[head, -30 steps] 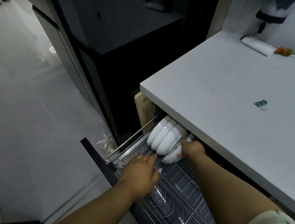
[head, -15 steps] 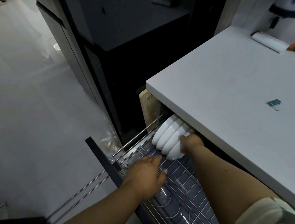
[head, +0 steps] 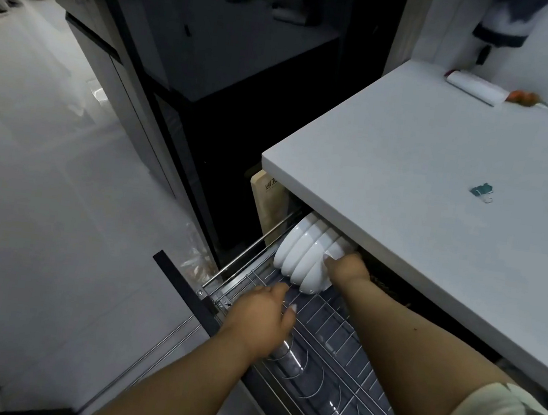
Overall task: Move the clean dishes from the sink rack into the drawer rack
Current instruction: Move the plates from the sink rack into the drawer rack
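- Standing on edge, four nested white bowls [head: 304, 257] fill the far left corner of the drawer rack [head: 344, 350], half under the worktop [head: 424, 177] edge.
- The right hand [head: 346, 268] presses against the nearest bowl; whether its fingers clasp cannot be told.
- The left hand [head: 260, 321] lies loosely curled, holding nothing, on the rack's front left wires, near the bowls.

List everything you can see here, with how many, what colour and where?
white bowls: about five, on edge in a row, far end of the drawer rack
drawer rack: one, metal wire, pulled out under the countertop
countertop: one, pale grey, right
binder clip: one, teal, on the countertop
wooden board: one, light wood, upright beside the drawer
floor: pale tiles, left
left hand: on the rack's near edge, holding nothing visible
right hand: against the nearest bowl
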Tool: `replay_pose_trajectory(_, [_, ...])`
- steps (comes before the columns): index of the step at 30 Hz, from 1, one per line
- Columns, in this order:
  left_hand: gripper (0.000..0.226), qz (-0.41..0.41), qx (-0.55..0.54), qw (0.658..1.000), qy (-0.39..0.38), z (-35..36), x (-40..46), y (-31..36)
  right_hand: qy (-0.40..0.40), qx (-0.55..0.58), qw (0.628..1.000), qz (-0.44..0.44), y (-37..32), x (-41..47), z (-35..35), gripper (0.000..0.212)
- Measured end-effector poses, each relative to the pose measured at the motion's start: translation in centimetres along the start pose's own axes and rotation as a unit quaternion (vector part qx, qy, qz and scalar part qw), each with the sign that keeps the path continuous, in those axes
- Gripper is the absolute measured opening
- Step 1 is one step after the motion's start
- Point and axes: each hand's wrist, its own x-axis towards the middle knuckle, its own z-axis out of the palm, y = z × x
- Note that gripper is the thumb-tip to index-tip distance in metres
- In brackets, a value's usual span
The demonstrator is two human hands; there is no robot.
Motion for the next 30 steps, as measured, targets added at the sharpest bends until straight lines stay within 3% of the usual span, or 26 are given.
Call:
replay_pose_trajectory(4, [0.037,-0.030,-0.028,0.999,-0.010,-0.7,-0.3,0.7,-0.015,0.012,1.000,-0.022,0.7,-2.5,-0.9,0.068])
replay_pose_trajectory(9, [0.031,-0.026,-0.058,0.998,-0.008,-2.3,-1.7,3.6,-0.056,0.056,0.995,-0.053,2.5,-5.2,-2.4,0.057])
replay_pose_trajectory(13, [0.027,-0.029,-0.088,0.996,-0.008,-3.3,-3.0,6.4,-0.087,0.189,0.977,-0.041,3.7,-9.8,-5.1,0.024])
replay_pose_trajectory(16, [0.025,-0.035,-0.130,0.991,-0.011,-4.2,-4.5,8.9,-0.088,0.243,0.965,-0.044,5.3,-13.4,-7.6,0.023])
replay_pose_trajectory(20, [0.015,-0.035,-0.202,0.978,-0.025,-5.1,-6.7,12.8,-0.069,0.312,0.946,-0.047,8.1,-18.0,-11.1,0.027])
replay_pose_trajectory(30, [0.019,0.077,-0.245,0.964,-0.070,-3.7,-11.8,26.7,0.062,0.413,0.908,-0.027,18.6,-28.1,-20.8,0.031])
